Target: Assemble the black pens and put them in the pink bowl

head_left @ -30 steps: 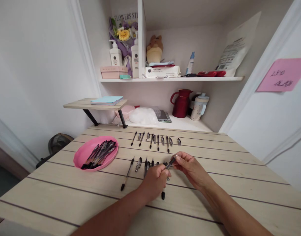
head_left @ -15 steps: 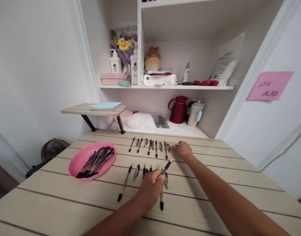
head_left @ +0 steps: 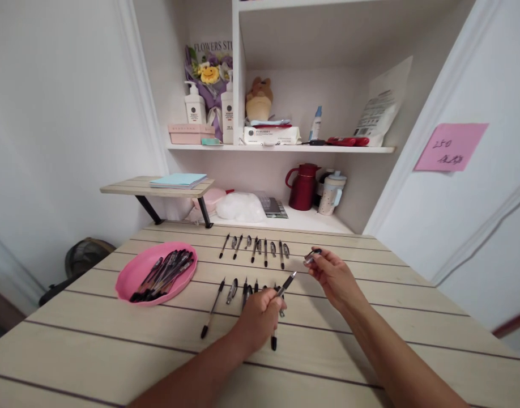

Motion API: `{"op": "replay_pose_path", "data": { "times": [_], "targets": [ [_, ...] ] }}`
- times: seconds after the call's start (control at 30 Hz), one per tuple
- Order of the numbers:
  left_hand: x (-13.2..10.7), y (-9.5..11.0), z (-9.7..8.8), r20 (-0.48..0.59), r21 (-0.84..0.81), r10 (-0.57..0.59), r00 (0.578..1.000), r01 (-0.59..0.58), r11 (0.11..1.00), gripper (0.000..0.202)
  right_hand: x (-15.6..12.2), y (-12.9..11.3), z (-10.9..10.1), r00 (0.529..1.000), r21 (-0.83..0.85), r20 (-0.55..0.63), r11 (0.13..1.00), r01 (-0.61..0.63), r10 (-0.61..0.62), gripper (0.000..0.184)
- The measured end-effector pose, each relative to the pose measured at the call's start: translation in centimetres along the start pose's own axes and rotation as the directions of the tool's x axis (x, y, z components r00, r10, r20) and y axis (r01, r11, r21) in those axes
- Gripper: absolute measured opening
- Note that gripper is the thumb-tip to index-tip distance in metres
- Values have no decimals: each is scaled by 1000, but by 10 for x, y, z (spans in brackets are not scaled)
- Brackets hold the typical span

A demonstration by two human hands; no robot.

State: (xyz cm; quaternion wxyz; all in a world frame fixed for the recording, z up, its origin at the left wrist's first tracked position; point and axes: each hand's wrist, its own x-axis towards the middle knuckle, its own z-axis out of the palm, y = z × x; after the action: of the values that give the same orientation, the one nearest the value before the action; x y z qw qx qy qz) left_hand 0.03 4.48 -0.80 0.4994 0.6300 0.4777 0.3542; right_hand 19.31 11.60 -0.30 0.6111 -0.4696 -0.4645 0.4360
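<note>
My left hand [head_left: 260, 316] is closed round a black pen [head_left: 284, 285], whose uncapped tip points up and to the right. A little to the right and above the table, my right hand [head_left: 334, 273] pinches a pen cap [head_left: 312, 258] between thumb and fingers. Two rows of pens and caps lie on the wooden table [head_left: 370, 334]: a far row [head_left: 255, 249] and a near row [head_left: 238, 290] just ahead of my left hand. One pen [head_left: 212, 309] lies slanted at the left end of the near row.
A pink dish [head_left: 135, 271] with several black pens sits at the table's left. Behind the table are a small wooden riser [head_left: 128, 186] with a blue notebook, a red jug [head_left: 302, 187], a white cup and shelves with bottles. A pink note [head_left: 450, 146] hangs at right.
My right hand let go of the held pen, reached to the right end of the far row, and came back lifted with a cap. My left hand kept the pen.
</note>
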Motion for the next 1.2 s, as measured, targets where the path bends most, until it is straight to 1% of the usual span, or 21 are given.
{"op": "replay_pose_path", "data": {
  "times": [0.03,0.07,0.13,0.27,0.47,0.57,0.73,0.9,1.03,1.2],
  "targets": [
    [1,-2,0,7,-1,2,1000,-2,1000,25,-6,-3,2,1000,139,4,990,2,-3,27],
    [1,-4,1,8,-1,2,1000,-2,1000,25,-10,-6,4,1000,235,7,972,0,-2,31],
    [3,-8,1,-9,4,-1,1000,1,1000,26,-17,-10,9,1000,296,17,955,-8,3,32],
    [6,-11,0,-29,21,17,999,-17,1000,26,-24,-15,15,998,275,60,961,-23,6,33],
    [4,-7,1,-23,35,-6,1000,7,999,25,-29,-17,17,994,223,107,975,-16,-9,35],
    [4,-6,1,-24,44,6,1000,-5,999,24,-33,-17,20,988,193,157,981,-17,-14,35],
    [3,-5,1,-17,52,11,1000,-10,999,25,-41,-13,27,975,139,223,990,-37,5,37],
    [2,-3,1,-31,41,17,999,-16,999,24,-46,-7,32,958,122,286,991,-54,17,37],
    [1,1,3,-33,22,0,999,1,1000,23,-46,-3,33,959,121,284,991,-54,18,38],
    [-1,3,3,-38,45,21,999,-19,999,22,-47,-1,34,956,147,293,988,-48,3,34]
  ]
}}
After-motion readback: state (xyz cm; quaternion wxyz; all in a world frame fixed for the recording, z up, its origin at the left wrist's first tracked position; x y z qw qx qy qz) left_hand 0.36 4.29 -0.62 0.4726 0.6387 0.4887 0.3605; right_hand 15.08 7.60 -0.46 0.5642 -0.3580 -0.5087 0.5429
